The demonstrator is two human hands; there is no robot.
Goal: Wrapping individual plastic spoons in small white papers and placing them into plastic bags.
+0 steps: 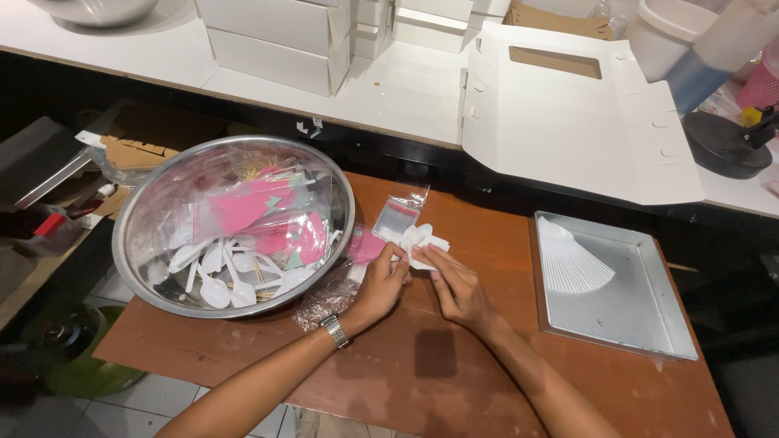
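My left hand [378,285], with a wristwatch on the wrist, and my right hand [454,285] meet over the brown table [389,365]. Together they pinch a small bundle of white plastic cutlery and folded white tissue [420,242]. A small clear plastic bag [400,212] lies just beyond the bundle, touching it. A pink item in clear wrap [365,245] rests beside my left hand. To the left stands a large steel bowl [130,235] filled with white plastic spoons, pink pieces, wooden picks and clear bags.
A shallow metal tray [641,316] at the right holds a fanned stack of white plastic pieces [568,264]. An open flat white cardboard box [568,122] and stacked white boxes [280,36] sit on the white counter behind. Clutter and a green object lie on the floor left.
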